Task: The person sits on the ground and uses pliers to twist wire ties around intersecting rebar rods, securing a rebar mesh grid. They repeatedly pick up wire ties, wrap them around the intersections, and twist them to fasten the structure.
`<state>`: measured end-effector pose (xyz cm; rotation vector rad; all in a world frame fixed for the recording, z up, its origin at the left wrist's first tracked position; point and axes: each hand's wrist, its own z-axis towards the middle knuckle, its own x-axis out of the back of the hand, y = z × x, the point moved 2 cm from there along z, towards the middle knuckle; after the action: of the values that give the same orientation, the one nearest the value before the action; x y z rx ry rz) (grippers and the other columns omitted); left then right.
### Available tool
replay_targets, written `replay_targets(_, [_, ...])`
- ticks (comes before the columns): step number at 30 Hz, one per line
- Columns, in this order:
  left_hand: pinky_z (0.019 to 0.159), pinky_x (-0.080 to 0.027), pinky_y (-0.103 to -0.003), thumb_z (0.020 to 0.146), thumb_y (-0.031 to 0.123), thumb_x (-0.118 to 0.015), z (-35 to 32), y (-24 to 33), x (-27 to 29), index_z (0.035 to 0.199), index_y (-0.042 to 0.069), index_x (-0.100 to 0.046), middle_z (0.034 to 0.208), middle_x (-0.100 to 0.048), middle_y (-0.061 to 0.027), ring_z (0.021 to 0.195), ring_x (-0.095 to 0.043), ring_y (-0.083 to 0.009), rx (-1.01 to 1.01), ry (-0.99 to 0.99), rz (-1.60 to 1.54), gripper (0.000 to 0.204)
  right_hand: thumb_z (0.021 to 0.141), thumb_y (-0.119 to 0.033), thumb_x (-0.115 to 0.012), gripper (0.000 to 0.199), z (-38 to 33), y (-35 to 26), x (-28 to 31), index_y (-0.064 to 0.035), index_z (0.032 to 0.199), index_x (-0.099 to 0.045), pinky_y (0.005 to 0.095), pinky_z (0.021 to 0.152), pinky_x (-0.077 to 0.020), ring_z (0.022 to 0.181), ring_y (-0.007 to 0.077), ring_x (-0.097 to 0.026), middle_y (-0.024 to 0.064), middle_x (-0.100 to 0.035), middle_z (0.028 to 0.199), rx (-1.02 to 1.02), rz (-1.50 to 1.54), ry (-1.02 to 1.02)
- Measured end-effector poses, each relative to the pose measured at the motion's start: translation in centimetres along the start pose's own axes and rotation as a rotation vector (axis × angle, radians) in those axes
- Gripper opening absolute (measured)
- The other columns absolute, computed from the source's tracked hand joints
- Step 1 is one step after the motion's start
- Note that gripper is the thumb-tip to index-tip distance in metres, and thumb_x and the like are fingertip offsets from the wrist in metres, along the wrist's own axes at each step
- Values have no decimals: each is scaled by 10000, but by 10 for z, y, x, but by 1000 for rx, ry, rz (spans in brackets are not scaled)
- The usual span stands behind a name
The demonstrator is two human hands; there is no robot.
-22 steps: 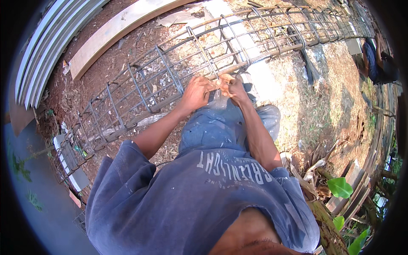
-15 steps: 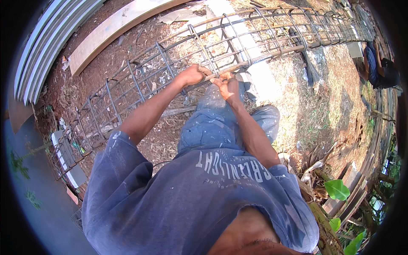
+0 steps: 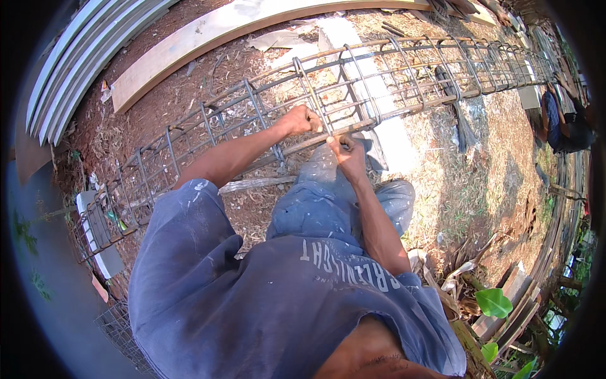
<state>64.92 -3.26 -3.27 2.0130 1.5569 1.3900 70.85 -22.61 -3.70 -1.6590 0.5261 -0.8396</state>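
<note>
So the long rebar cage (image 3: pixel 379 82) lies on the dirt across the person's front, a wooden plank (image 3: pixel 208 38) behind it, stacked metal sheets (image 3: pixel 69 69) far left.

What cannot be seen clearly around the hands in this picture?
- Head view: what the right hand grips at the rebar cage is too small.
- The left hand covers its rod.
- The cage's far end blurs at the fisheye rim.
- The torso hides the feet.

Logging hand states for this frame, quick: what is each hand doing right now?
Left hand: closed around a bar of the rebar cage.
Right hand: closed at the cage's lower bar; what it holds cannot be told.
</note>
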Motion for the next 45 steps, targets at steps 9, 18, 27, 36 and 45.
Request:
replay_targets(9, [829,-468,-422,699,174,-629,-79,59,-50,820,35,-708,863,-628,-159,879,-595,-325,-384,462,378,201,777,-202,-722,289,-8,-19,15,6,975,-688,350,732,-504,779,264,-649,176,-686,852,-9,-317,-79])
replay_targets(18, [927,-451,-398,774,150,-641,-71,34,-32,950,58,-728,1078,-655,-117,1065,-575,-263,-424,440,48,217,824,-242,-685,321,-16,-26,11,26,1001,-688,368,707,-521,768,300,-673,201,-690,902,19,-396,48])
replay_targets(27, [807,-500,-395,734,195,-776,-52,21,-46,849,17,-735,934,-701,-152,850,-660,-292,-163,440,-168,216,845,-131,-645,161,-46,-6,9,27,836,-672,366,598,-489,595,193,-623,127,-665,685,-193,-129,39])
replay_targets(36, [742,-511,-406,763,160,-694,-57,31,-46,830,11,-714,876,-685,-168,801,-654,-347,-335,544,-92,164,863,-215,-665,228,15,5,46,-26,735,-651,260,402,-371,443,81,-472,27,-587,575,-355,-202,-234])
replay_targets(45, [686,-445,-404,740,53,-723,-58,26,-48,714,-60,-606,700,-591,-156,674,-565,-301,-468,544,-196,165,958,-361,-575,351,-105,37,74,-26,1031,-649,253,525,-443,642,116,-566,39,-647,864,-762,747,13])
